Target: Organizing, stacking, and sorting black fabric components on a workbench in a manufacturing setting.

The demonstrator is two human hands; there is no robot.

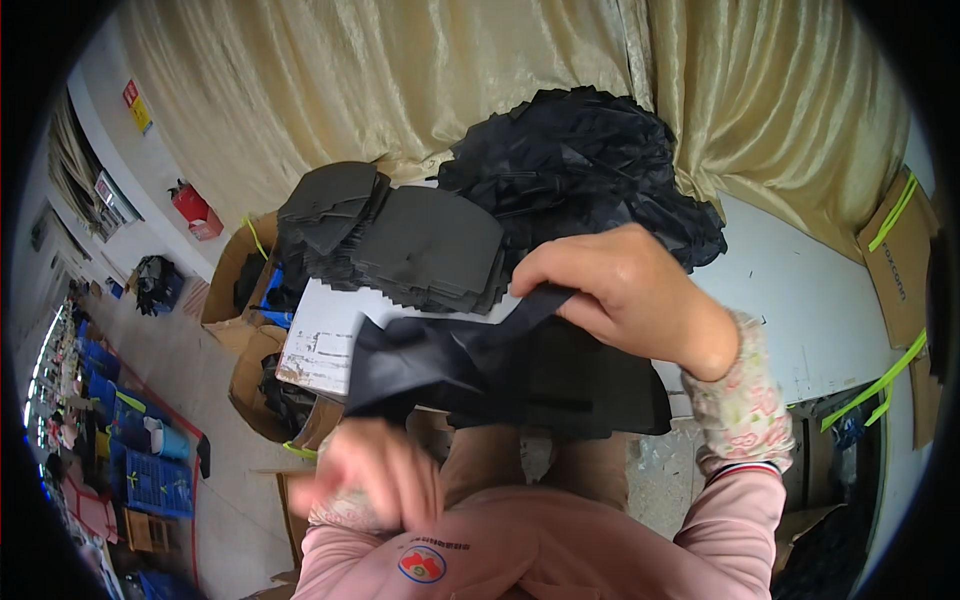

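Observation:
My right hand pinches the upper corner of a thin, shiny black sheet, perhaps fabric or film. The sheet hangs in folds to the left, above the table's near edge. My left hand is just below its lower left corner, close to my body. Motion smears its fingers, so their grip cannot be made out. Under the right hand, flat dark pieces lie at the table's near edge. Beyond the sheet stand stacks of dark grey flat pieces with rounded tops, one nearer and one farther left.
A large heap of black sheets rests on the white table against a gold curtain. Cardboard boxes flank the table's left side, and another carton stands at right. A fire extinguisher is by the left wall.

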